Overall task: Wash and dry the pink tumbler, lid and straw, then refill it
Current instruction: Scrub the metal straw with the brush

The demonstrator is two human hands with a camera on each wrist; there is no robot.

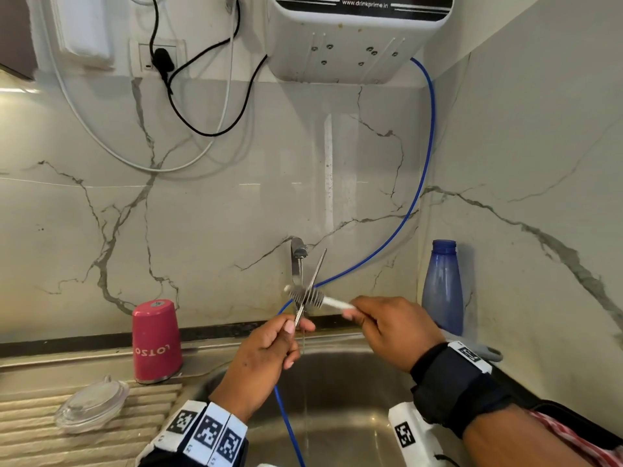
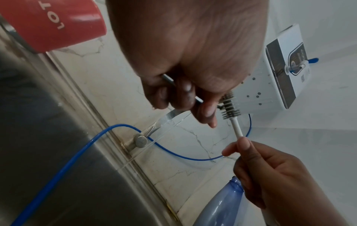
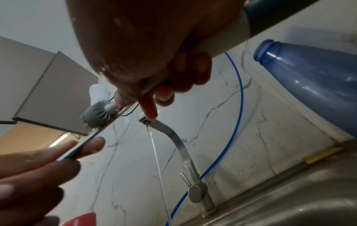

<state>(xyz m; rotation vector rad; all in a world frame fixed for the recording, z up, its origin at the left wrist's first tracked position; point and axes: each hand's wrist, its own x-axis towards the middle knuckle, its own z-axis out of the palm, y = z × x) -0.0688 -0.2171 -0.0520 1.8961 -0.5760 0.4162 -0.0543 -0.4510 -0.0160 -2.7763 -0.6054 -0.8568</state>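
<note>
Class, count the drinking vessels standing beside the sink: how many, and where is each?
2. The pink tumbler stands upside down left of the sink; the blue bottle stands uncapped in the right corner. None other is visible.

A blue bottle [image 1: 442, 288] stands uncapped right of the running tap [image 1: 298, 248]; a white water purifier [image 1: 357, 35] hangs above the tap.

Marble-look wall [image 1: 209, 210] w/ grey veins, meets a side wall [image 1: 526, 170] at rt corner. White purifier unit [image 1: 357, 38] mounted up top; socket [image 1: 158, 57] w/ black cable left of it. Steel sink [image 1: 350, 399] below, tap [image 1: 298, 249] running; daylight, soft.
</note>
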